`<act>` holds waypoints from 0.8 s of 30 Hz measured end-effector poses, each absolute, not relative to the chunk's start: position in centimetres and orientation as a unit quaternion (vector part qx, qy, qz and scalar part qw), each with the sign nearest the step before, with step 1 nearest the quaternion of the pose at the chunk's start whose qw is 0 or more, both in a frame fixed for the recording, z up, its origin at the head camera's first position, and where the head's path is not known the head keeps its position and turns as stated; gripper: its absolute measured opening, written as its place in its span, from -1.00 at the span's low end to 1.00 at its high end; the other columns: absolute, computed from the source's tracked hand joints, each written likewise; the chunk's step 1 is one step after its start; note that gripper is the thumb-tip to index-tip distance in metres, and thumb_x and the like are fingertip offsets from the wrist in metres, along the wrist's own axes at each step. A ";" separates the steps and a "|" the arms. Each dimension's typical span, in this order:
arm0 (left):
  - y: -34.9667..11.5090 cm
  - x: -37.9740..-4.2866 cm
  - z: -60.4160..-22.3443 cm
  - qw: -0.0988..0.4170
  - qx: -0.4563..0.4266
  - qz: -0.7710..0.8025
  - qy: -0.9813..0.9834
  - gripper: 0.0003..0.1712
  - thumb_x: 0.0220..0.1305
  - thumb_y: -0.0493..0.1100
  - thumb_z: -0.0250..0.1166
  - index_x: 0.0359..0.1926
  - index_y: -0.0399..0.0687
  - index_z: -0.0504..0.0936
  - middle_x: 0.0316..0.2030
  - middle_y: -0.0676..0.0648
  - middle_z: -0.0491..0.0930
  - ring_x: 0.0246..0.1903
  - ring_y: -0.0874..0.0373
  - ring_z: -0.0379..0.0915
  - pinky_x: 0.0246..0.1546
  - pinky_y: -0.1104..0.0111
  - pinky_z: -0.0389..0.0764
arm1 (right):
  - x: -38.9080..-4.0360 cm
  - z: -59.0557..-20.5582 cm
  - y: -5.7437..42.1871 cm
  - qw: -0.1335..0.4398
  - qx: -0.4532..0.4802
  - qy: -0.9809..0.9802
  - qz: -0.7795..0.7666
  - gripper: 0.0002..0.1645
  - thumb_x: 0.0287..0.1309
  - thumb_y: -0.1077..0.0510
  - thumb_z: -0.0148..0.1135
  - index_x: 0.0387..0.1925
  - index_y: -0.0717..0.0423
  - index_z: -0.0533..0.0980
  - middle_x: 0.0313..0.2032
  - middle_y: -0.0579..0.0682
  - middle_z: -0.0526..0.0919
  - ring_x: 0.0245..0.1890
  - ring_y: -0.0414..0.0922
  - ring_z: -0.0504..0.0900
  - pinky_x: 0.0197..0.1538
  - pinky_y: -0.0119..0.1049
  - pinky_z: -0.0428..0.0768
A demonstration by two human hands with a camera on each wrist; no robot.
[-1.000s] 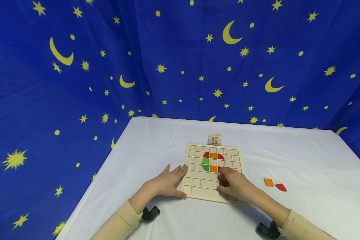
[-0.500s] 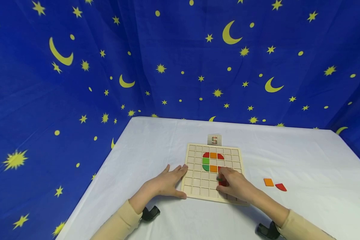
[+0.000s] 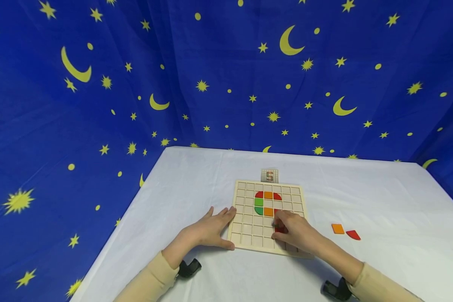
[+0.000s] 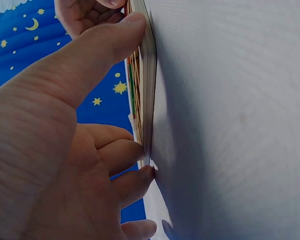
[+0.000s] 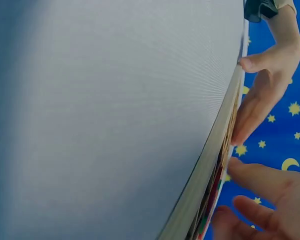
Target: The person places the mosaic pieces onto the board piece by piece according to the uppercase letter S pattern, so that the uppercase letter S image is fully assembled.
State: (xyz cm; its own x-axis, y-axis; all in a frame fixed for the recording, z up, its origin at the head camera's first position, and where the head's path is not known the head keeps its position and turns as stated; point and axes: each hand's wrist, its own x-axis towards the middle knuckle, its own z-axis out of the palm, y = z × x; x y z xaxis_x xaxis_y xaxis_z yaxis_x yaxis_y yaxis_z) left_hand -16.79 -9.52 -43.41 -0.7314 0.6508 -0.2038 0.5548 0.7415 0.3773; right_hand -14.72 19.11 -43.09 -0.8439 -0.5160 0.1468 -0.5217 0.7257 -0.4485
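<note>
A wooden grid board (image 3: pixel 248 229) lies on the table, with red, orange and green flat tiles forming a curved shape in its cells. My left hand (image 3: pixel 207 230) is spread at the board's left edge, thumb near the front corner and fingertips farther up. Over the right part of the board, my right hand (image 3: pixel 296 230) bends its fingers and thumb around a red tile (image 3: pixel 280 230), partly covered by the fingers. Seen from the right wrist, the right thumb and fingers (image 5: pixel 260 180) reach the board's edge, but their contact with the tile is hidden.
To the right of the board lie an orange square tile (image 3: pixel 337 229) and a red quarter-round tile (image 3: pixel 353 235). A small pattern card (image 3: pixel 269 176) sits behind the board. White cloth (image 3: pixel 200 180) covers the table, and a blue star-printed curtain (image 3: pixel 226 100) hangs behind.
Under my right hand the red tile shows a little more, while the green tile beside it has become covered. Both hands stay in almost the same place.
</note>
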 end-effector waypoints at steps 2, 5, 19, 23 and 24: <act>-9.5 -16.8 -43.4 0.162 0.330 0.147 0.918 0.18 0.01 0.28 0.37 0.45 -0.22 0.01 0.43 -0.14 -0.01 0.39 -0.02 -0.11 0.31 -0.11 -0.20 | -14.7 -42.5 19.2 0.009 0.274 -0.929 0.247 -0.70 -0.05 0.13 0.46 -0.35 0.06 0.46 -0.53 -0.19 0.43 -0.55 -0.30 0.34 -0.51 -0.43 0.39; -9.5 -16.8 -43.4 0.160 0.330 0.144 0.919 0.17 0.02 0.28 0.36 0.45 -0.22 0.01 0.43 -0.14 -0.01 0.39 -0.02 -0.11 0.31 -0.10 -0.19 | -14.8 -41.4 19.4 0.020 0.267 -0.928 0.257 -0.71 -0.04 0.15 0.45 -0.34 0.09 0.47 -0.50 -0.14 0.48 -0.56 -0.28 0.38 -0.52 -0.43 0.42; -9.5 -16.9 -43.2 0.171 0.326 0.153 0.917 0.18 0.02 0.28 0.36 0.45 -0.23 -0.01 0.43 -0.14 -0.03 0.40 -0.02 -0.12 0.31 -0.11 -0.23 | -15.1 -37.2 24.8 0.093 0.209 -0.944 0.236 -0.72 -0.03 0.18 0.42 -0.32 0.12 0.47 -0.48 -0.15 0.49 -0.52 -0.24 0.43 -0.50 -0.39 0.47; -9.5 -16.9 -43.3 0.171 0.327 0.154 0.916 0.18 0.02 0.28 0.36 0.45 -0.23 0.00 0.43 -0.15 -0.02 0.40 -0.02 -0.12 0.31 -0.11 -0.23 | -14.6 -36.7 27.1 0.111 0.190 -0.950 0.223 -0.70 -0.06 0.20 0.44 -0.32 0.11 0.47 -0.47 -0.11 0.52 -0.52 -0.24 0.46 -0.49 -0.37 0.49; -9.5 -16.9 -43.3 0.172 0.327 0.155 0.916 0.18 0.02 0.28 0.36 0.45 -0.24 0.00 0.43 -0.15 -0.02 0.40 -0.02 -0.12 0.31 -0.11 -0.23 | -14.5 -36.6 27.6 0.114 0.185 -0.951 0.221 -0.70 -0.07 0.20 0.45 -0.32 0.11 0.47 -0.47 -0.10 0.52 -0.52 -0.24 0.46 -0.49 -0.36 0.49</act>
State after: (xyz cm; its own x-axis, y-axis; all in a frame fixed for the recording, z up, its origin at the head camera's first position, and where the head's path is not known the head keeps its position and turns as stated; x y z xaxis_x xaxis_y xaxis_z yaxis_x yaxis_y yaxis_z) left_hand -16.89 -9.55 -43.32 -0.7275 0.6520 -0.2137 0.5458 0.7387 0.3956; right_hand -14.49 27.58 -36.65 -0.9056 -0.3016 0.2981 -0.4023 0.8335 -0.3787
